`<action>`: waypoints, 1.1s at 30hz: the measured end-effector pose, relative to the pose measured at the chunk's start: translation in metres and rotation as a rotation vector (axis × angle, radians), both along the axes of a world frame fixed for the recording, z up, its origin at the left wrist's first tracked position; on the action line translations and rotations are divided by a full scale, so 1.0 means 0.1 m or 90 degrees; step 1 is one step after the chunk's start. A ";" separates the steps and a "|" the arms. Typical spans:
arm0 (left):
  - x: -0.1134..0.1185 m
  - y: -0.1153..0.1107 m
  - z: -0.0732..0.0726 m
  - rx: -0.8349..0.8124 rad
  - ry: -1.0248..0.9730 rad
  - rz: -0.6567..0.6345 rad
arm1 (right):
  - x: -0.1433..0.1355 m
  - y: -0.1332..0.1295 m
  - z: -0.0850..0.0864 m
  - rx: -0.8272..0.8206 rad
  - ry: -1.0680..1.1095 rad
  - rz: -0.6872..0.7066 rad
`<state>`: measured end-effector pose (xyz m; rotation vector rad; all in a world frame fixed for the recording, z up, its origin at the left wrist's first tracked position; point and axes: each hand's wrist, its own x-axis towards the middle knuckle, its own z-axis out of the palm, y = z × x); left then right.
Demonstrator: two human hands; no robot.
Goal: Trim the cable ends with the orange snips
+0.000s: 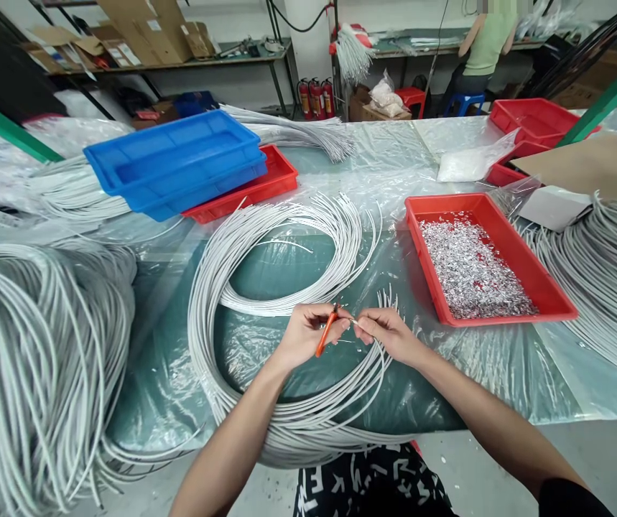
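My left hand (307, 332) grips a small orange-handled tool (326, 334), its tip pointing up towards my right hand. My right hand (388, 332) pinches the end of a thin white cable (359, 324) between thumb and fingers, right beside the tool's tip. Both hands hover over a big coil of white cables (265, 237) lying on the plastic-covered green table (308, 266). Loose cable ends (387, 298) stick up just behind my right hand.
A red tray (550, 287) holding several small silver metal pieces sits to the right. Stacked blue trays (179, 161) on a red tray stand at the back left. Thick cable bundles lie at far left (44, 359) and right (604, 273). A seated person (483, 50) works at a far bench.
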<state>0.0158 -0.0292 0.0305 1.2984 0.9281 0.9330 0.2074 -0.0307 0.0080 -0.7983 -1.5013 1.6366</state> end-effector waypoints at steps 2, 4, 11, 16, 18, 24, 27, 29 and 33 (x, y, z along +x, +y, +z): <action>0.00 0.00 -0.02 0.022 0.010 0.011 | -0.02 -0.02 0.01 -0.009 0.015 -0.002; 0.00 0.01 -0.04 0.036 0.015 0.021 | -0.05 -0.03 0.01 -0.026 0.034 -0.007; 0.02 0.00 -0.07 0.062 0.016 0.029 | -0.12 -0.09 0.00 -0.090 0.075 -0.050; 0.02 0.00 -0.06 0.103 0.094 0.057 | -0.10 -0.08 0.01 -0.026 0.020 -0.113; 0.00 0.01 -0.05 0.132 0.164 0.062 | -0.08 -0.06 0.02 -0.013 0.018 -0.139; -0.04 0.02 -0.03 0.153 0.284 -0.011 | -0.04 -0.01 0.01 -0.028 0.076 -0.224; -0.05 0.03 -0.03 0.156 0.311 -0.020 | -0.05 -0.01 0.01 -0.042 0.095 -0.214; -0.06 0.03 -0.04 0.158 0.325 -0.037 | -0.05 -0.02 0.00 -0.050 0.104 -0.207; -0.08 0.05 -0.07 0.155 0.340 -0.077 | -0.05 -0.02 0.00 -0.049 0.103 -0.202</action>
